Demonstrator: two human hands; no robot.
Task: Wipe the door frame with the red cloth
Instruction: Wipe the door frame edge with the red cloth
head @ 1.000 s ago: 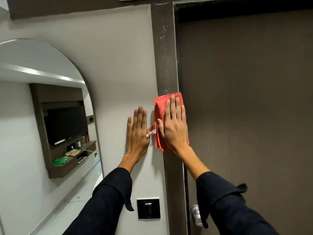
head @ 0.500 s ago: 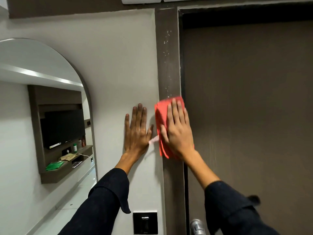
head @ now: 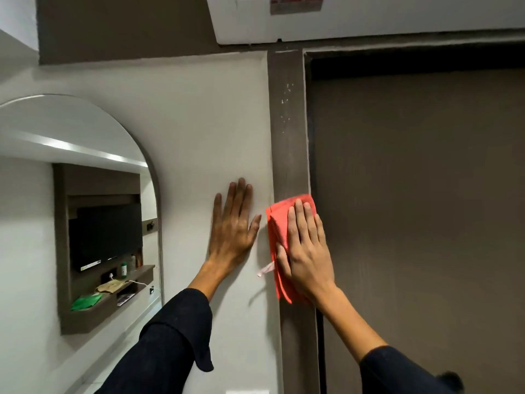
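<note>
Door frame [head: 288, 132]: red cloth [head: 279, 223] is lower on the jamb than a second ago. Against the pale specks on the upper frame, cloth and right hand [head: 308, 251] have dropped; camera also tilted up, so part of that shift is only apparent. Read: a downward stroke in progress, upper stretch already passed over.

Grip: no pinch. Right hand lies flat, fingers straight and together, palm pressing the folded cloth onto the frame face. Held by pressure, not by closed fingers. Left hand [head: 233, 226] also flat and spread, holding nothing, braced on the white wall [head: 199, 123] just left of the cloth, in the same place as before.

Relative to the pressing hand:
- cloth sits under the palm, top edge poking past the fingertips, left edge hanging beyond the thumb onto the wall side
- small pale tag sticks out left, at thumb level
- specks well above the fingertips, visible on the frame after the pass; probably chipped paint or stuck residue, cannot tell which
- frame below the wrist looks not yet reached

Frame itself: dark brown, matte, narrow vertical strip between wall and door [head: 412, 209].
</note>
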